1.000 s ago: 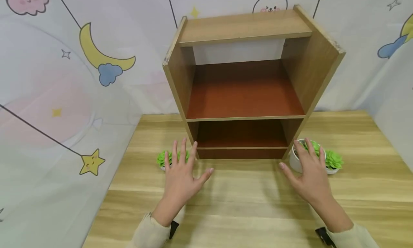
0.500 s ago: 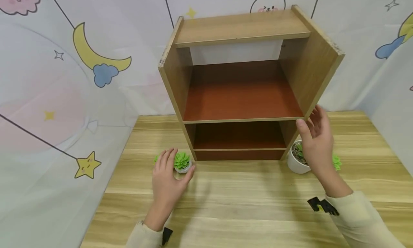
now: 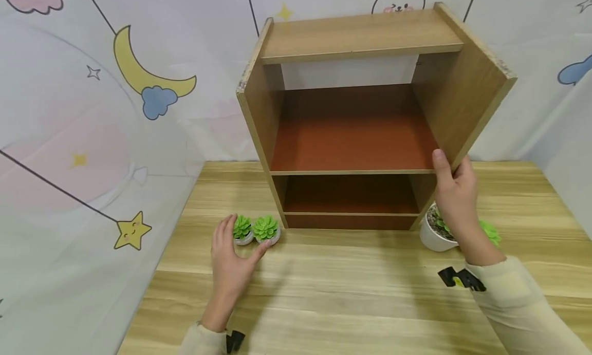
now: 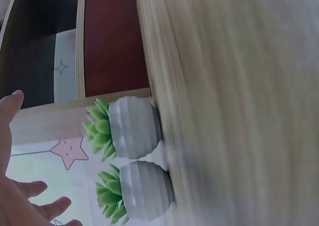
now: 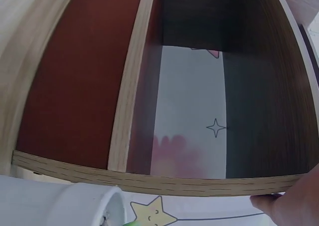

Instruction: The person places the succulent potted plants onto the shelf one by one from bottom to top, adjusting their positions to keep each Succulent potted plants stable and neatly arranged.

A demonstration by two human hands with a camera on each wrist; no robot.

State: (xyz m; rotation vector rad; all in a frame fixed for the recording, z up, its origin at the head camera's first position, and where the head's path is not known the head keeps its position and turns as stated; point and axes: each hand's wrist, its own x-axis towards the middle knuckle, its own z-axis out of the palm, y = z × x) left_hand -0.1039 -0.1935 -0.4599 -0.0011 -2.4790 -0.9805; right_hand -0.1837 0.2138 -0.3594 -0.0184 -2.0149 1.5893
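Note:
A wooden shelf unit with reddish-brown boards stands upright on the table. My right hand grips the front edge of its right side panel, thumb on the inner face and fingers behind on the outside. In the right wrist view, part of this hand shows at the panel's edge. My left hand is held beside two small potted succulents, one next to the unit's left foot and the other left of it. The left wrist view shows its spread fingers apart from the ribbed pots.
A larger white pot with a green plant stands by the unit's right foot. Another green succulent is partly hidden behind my right wrist. A curtain with cartoon prints hangs behind and beside the table.
My right hand has gone from above the right-hand plants up to the side panel and taken hold of it. The left hand has drawn back and left, uncovering the two succulents.

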